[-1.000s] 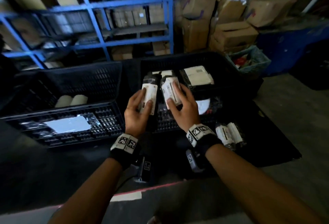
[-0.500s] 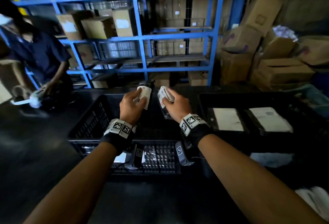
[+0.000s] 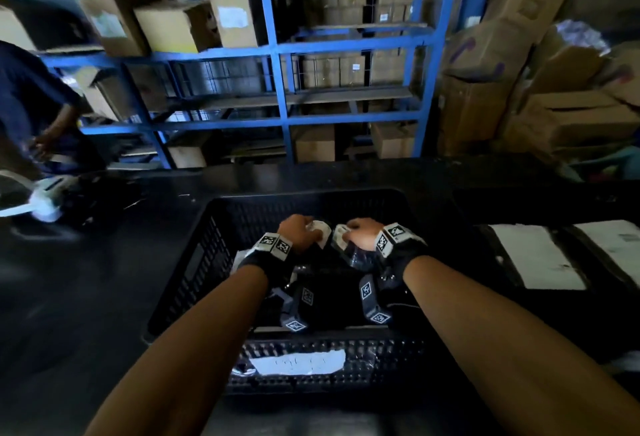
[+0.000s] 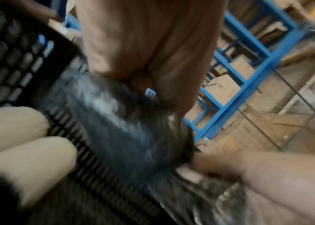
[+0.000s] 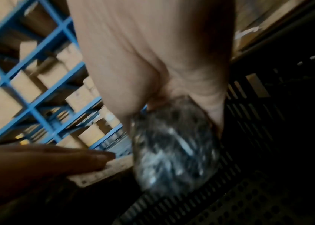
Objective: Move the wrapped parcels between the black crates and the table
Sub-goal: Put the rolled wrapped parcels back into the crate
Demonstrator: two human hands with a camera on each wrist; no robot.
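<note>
over the black crate [image 3: 221, 224], both hands have dropped in from above. left hand [image 3: 297, 234] and right hand [image 3: 360, 233] each grip a wrapped parcel [image 3: 320, 229], release looks next.

Both arms reaching forward, left hand [image 3: 298, 234] and right hand [image 3: 360, 235] clenched, side by side

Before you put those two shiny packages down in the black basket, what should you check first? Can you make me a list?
1. Left hand grips its wrapped parcel: ok.
2. Right hand grips its own parcel: ok.
3. Both hands are above the black crate, not the table: ok.
4. Free floor space in the crate under the parcels: cannot tell, arms hide it.
5. The pale rolls already in the crate sit off to the side: ok.
6. Labels readable: cannot tell, too blurred.
</note>
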